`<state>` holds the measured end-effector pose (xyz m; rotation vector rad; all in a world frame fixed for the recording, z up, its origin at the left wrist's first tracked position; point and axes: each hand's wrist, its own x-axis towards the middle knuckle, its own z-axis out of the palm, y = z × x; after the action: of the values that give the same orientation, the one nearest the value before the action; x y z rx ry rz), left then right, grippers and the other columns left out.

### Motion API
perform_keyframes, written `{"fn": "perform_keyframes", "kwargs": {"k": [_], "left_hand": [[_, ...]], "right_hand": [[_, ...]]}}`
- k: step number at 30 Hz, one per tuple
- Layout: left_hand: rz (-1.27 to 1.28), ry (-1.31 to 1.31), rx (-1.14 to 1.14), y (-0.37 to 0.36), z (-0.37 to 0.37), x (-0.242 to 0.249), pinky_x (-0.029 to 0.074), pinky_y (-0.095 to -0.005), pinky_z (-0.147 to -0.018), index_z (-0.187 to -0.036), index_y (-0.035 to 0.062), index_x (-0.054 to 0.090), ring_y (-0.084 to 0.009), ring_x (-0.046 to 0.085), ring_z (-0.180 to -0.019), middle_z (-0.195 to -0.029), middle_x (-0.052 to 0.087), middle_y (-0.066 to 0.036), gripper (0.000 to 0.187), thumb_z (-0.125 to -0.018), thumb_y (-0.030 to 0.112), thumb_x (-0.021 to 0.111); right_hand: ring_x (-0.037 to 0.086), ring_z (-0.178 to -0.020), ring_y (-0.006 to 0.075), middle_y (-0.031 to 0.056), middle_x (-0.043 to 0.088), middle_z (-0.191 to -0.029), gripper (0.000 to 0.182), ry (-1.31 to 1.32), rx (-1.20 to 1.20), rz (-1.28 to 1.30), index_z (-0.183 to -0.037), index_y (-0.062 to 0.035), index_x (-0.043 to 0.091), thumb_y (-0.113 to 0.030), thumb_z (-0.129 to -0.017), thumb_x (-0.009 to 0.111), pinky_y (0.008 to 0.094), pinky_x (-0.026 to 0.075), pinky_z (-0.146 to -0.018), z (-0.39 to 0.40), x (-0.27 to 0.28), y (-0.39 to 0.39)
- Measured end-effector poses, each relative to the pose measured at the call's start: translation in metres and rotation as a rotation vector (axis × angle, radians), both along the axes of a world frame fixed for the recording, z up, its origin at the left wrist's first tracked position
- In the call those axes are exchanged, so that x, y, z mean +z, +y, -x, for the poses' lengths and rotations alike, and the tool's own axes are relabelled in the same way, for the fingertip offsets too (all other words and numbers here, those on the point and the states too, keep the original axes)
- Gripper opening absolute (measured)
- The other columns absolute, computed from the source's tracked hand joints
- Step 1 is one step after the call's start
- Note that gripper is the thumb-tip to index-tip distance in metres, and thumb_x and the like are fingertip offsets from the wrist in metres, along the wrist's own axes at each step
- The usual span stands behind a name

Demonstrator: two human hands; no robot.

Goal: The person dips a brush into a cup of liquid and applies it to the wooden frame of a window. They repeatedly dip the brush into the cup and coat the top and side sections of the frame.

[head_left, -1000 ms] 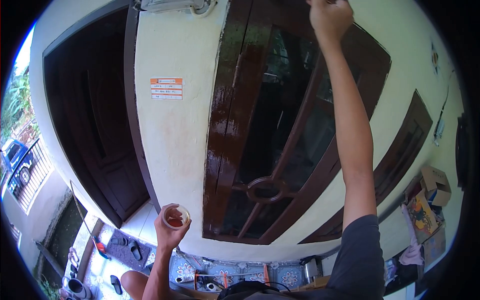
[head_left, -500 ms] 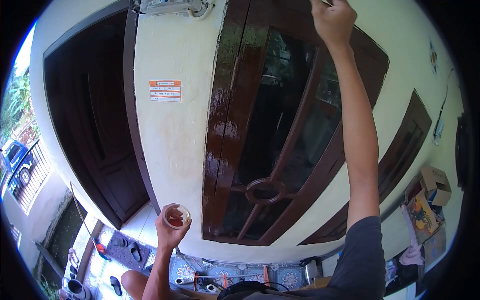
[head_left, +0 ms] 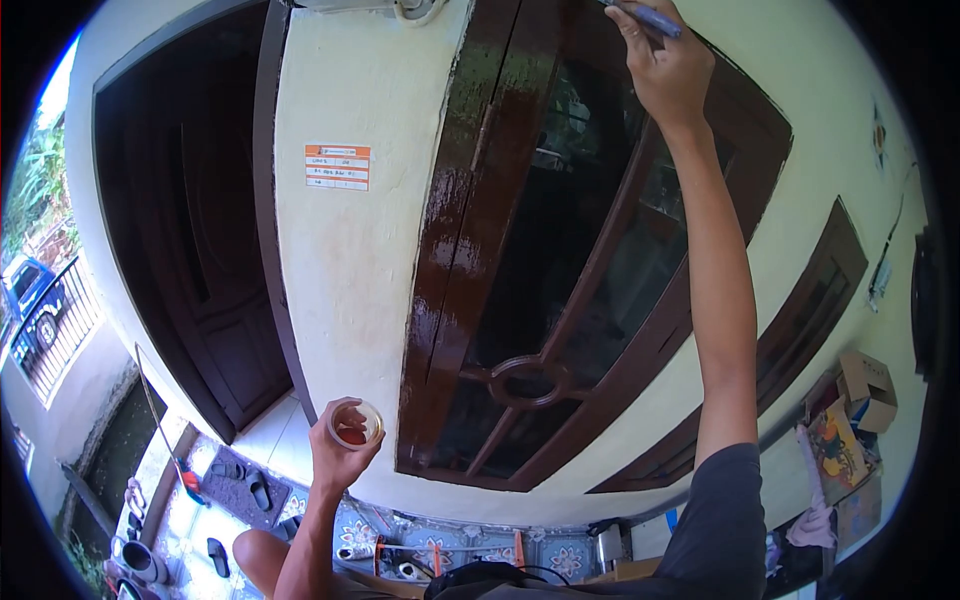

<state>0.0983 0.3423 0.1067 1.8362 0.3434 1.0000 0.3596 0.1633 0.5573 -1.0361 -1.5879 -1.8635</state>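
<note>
My left hand (head_left: 340, 450) is closed around a clear plastic cup (head_left: 372, 425) with reddish-brown liquid in the bottom. It holds the cup low, in front of the cream wall. High at the top edge of the view, my raised right hand (head_left: 675, 80) grips a paintbrush by its blue-purple handle (head_left: 655, 18); the brush tip is mostly cut off. That hand is by the upper part of a dark brown wooden window frame (head_left: 470, 250) with glass panes. The frame's left side looks glossy, with bright reflections.
A dark door (head_left: 190, 220) stands to the left, and an orange-white label (head_left: 337, 167) is stuck on the wall. Sandals (head_left: 260, 490) lie on a mat below. Cardboard boxes (head_left: 866, 390) are stacked at the right. Behind my knees, an orange-handled saw-like tool (head_left: 450, 548) lies on patterned tiles.
My right hand now shows lower in the view, so the brush handle has come into sight. The view has shifted slightly. My left hand still holds the cup.
</note>
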Motion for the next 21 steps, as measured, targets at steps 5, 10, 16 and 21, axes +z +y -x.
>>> {"fn": "perform_keyframes", "kwargs": {"k": [5, 10, 16, 21], "left_hand": [[-0.048, -0.007, 0.008, -0.002, -0.003, -0.002, 0.054, -0.0253, -0.071, -0.109, 0.0019, 0.060, -0.0118, 0.065, -0.075, -0.080, 0.065, -0.005, 0.049, -0.067, 0.013, 0.083], [-0.019, 0.007, 0.031, -0.002, 0.004, -0.001, 0.054, -0.0250, -0.072, -0.109, 0.0016, 0.060, -0.0117, 0.065, -0.077, -0.082, 0.065, -0.005, 0.049, -0.066, 0.011, 0.083], [-0.015, -0.004, 0.043, -0.001, 0.004, -0.009, 0.056, -0.0257, -0.071, -0.109, 0.0029, 0.061, -0.0134, 0.067, -0.077, -0.083, 0.066, -0.007, 0.050, -0.066, 0.014, 0.085], [-0.017, -0.021, 0.036, -0.002, 0.001, -0.010, 0.055, -0.0259, -0.072, -0.109, 0.0028, 0.061, -0.0130, 0.066, -0.077, -0.083, 0.066, -0.007, 0.050, -0.066, 0.014, 0.085]], "right_hand": [[0.069, -0.077, 0.0092, 0.0042, 0.074, -0.094, 0.017, 0.136, -0.128, 0.096, -0.105, -0.0062, 0.069, -0.012, -0.089, 0.072, 0.0224, 0.056, -0.071, -0.003, -0.023, 0.001], [0.068, -0.067, 0.0144, 0.0048, 0.071, -0.080, 0.018, -0.019, 0.088, 0.041, -0.098, -0.0103, 0.069, -0.024, -0.087, 0.075, 0.0249, 0.052, -0.063, -0.011, -0.032, 0.007], [0.071, -0.082, 0.0098, 0.0061, 0.075, -0.093, 0.018, -0.004, 0.016, 0.047, -0.101, -0.0055, 0.071, -0.015, -0.086, 0.076, 0.0227, 0.055, -0.072, -0.011, -0.039, 0.014], [0.072, -0.075, 0.0138, 0.0080, 0.074, -0.087, 0.016, 0.325, 0.596, -0.157, -0.097, 0.0038, 0.069, -0.009, -0.088, 0.073, 0.0239, 0.056, -0.070, -0.007, -0.012, 0.017]]}}
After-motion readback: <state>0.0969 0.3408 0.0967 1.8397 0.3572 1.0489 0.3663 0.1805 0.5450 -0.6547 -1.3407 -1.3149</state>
